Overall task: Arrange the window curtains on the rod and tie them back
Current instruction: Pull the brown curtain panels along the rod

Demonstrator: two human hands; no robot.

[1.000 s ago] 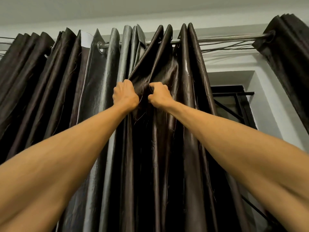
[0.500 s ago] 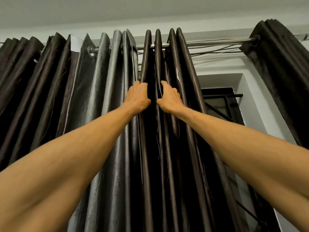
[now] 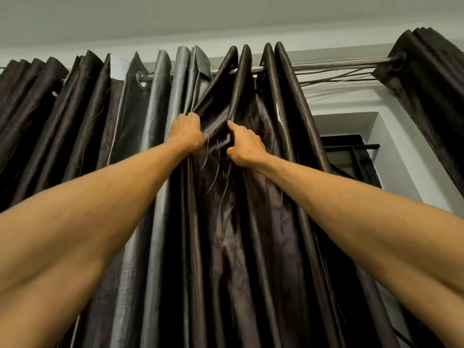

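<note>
Our left hand [image 3: 187, 133] and right hand [image 3: 244, 145] each grip a bunched fold of the dark curtain [image 3: 251, 234] below the rod [image 3: 326, 66], close together, fingers curled into cloth.

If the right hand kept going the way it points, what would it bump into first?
Probably more of the dark curtain it grips: the right hand aims up along its folds. Above those sits the rod, though depth is unclear.

Curtains [image 3: 251, 222] hanging on rod [image 3: 334, 66], window [image 3: 351, 151] behind, right
</note>
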